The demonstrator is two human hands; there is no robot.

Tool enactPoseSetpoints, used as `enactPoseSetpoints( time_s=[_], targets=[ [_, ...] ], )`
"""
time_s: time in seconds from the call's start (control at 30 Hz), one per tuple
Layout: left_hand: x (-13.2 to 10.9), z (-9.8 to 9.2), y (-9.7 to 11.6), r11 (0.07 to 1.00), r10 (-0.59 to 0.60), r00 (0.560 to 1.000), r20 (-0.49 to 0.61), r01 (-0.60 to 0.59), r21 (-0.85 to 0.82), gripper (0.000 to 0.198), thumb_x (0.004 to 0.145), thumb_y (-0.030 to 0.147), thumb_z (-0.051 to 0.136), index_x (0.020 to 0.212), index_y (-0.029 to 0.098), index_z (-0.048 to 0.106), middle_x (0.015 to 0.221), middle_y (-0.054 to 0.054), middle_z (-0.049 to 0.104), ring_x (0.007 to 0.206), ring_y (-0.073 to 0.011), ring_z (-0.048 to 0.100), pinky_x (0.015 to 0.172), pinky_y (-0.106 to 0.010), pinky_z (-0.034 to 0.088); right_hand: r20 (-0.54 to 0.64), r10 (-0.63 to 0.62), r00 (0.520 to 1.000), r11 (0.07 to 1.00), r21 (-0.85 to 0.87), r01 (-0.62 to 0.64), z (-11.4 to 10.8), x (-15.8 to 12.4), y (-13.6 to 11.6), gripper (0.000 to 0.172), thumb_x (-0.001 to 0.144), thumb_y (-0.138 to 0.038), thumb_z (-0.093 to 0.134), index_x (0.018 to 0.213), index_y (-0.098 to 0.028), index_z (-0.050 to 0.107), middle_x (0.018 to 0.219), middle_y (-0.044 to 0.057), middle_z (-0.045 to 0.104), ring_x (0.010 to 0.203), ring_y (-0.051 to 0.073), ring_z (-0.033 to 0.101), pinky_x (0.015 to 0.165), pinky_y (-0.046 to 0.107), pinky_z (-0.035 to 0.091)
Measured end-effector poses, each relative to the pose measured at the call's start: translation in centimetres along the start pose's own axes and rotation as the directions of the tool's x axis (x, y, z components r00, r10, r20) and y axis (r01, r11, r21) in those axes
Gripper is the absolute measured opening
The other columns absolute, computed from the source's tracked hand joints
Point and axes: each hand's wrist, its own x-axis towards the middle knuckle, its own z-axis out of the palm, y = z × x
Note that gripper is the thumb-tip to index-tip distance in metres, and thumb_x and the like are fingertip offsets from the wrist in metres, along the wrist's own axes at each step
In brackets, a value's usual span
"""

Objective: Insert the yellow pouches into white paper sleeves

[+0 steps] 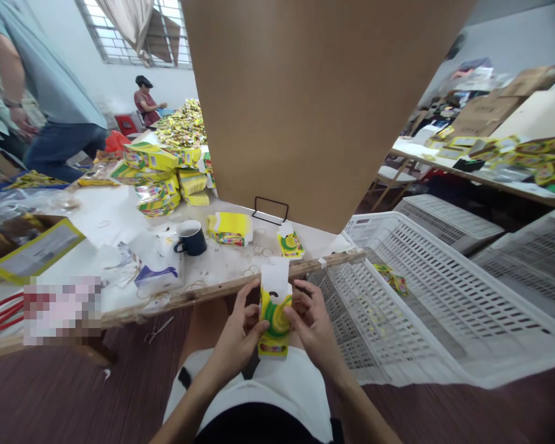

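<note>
Over my lap, a small yellow and green carton (274, 324) is held upright with its white top flap (275, 277) standing raised. My left hand (241, 330) grips the carton's left side, thumb on the front. On the right side, my right hand (312, 324) pinches the carton near its upper edge with thumb and fingers. Beyond them on the table lies another small yellow-green carton (290, 242) with a white flap. A bundle of yellow cartons (230, 229) rests to its left. What is inside the held carton is hidden.
A tall brown cardboard sheet (324, 111) rises behind a black wire stand (271, 210). A dark mug (191, 238) stands left, before stacked yellow cartons (157, 191). White plastic crates (444, 302) are at right, one holding a few cartons (391, 279). Two people (148, 102) are farther back.
</note>
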Motion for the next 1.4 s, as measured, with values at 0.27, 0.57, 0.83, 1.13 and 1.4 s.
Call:
enactPoseSetpoints(
  time_s=[0.27, 0.57, 0.83, 1.13, 1.4],
  targets=[
    [-0.2, -0.1, 0.1, 0.973, -0.061, 0.956, 0.287, 0.121, -0.196, 0.039, 0.076, 0.022, 0.071, 0.104, 0.021, 0.044, 0.089, -0.005, 0.069, 0.075, -0.0168, 0.066, 0.066, -0.026, 0.047, 0.252, 0.053, 0.966, 0.999, -0.022, -0.049, -2.1, 0.3, -1.3, 0.026, 0.092, -0.037, 0.053, 0.077, -0.018, 0.063, 0.073, 0.002, 0.058, 0.068, 0.016, 0.054, 0.061, 0.025, 0.044],
    [0.0, 0.0, -0.4, 0.998, -0.033, 0.988, 0.151, 0.04, -0.04, 0.05, 0.079, 0.024, 0.067, 0.124, 0.02, 0.044, 0.104, -0.01, 0.067, 0.086, -0.021, 0.066, 0.075, -0.031, 0.05, 0.099, -0.1, 0.99, 0.991, -0.076, 0.108, -1.9, 0.7, -0.5, 0.024, 0.092, -0.04, 0.051, 0.102, -0.025, 0.068, 0.101, 0.007, 0.063, 0.099, 0.023, 0.057, 0.089, 0.037, 0.045],
    [-0.1, 0.4, -1.0, 0.996, -0.033, 0.997, 0.069, 0.027, 0.08, 0.05, 0.081, 0.022, 0.061, 0.129, 0.02, 0.046, 0.109, -0.01, 0.067, 0.094, -0.0224, 0.065, 0.084, -0.035, 0.049, 0.221, 0.203, 0.954, 0.968, -0.192, -0.161, -1.9, 0.8, -1.5, 0.029, 0.081, -0.026, 0.063, 0.108, -0.022, 0.058, 0.082, 0.001, 0.064, 0.073, 0.019, 0.063, 0.062, 0.027, 0.049],
    [0.0, 0.4, -0.2, 0.987, -0.096, 0.993, 0.074, 0.105, -0.122, 0.052, 0.073, 0.023, 0.072, 0.119, 0.02, 0.049, 0.095, -0.008, 0.072, 0.085, -0.024, 0.068, 0.076, -0.034, 0.05, 0.107, 0.114, 0.988, 0.955, -0.286, -0.08, -1.0, 0.4, -0.8, 0.028, 0.085, -0.039, 0.061, 0.105, -0.02, 0.063, 0.066, 0.0, 0.062, 0.054, 0.016, 0.056, 0.05, 0.025, 0.044],
    [0.2, 1.3, -1.4, 0.999, -0.013, 1.0, -0.005, 0.012, -0.046, 0.058, 0.079, 0.02, 0.065, 0.131, 0.023, 0.04, 0.125, -0.013, 0.058, 0.113, -0.0254, 0.057, 0.097, -0.039, 0.043, -0.122, -0.145, 0.982, 0.901, -0.427, 0.08, -4.8, 1.2, -1.3, 0.021, 0.09, -0.034, 0.052, 0.098, -0.021, 0.067, 0.096, 0.009, 0.066, 0.088, 0.025, 0.059, 0.079, 0.041, 0.048]
  ],
)
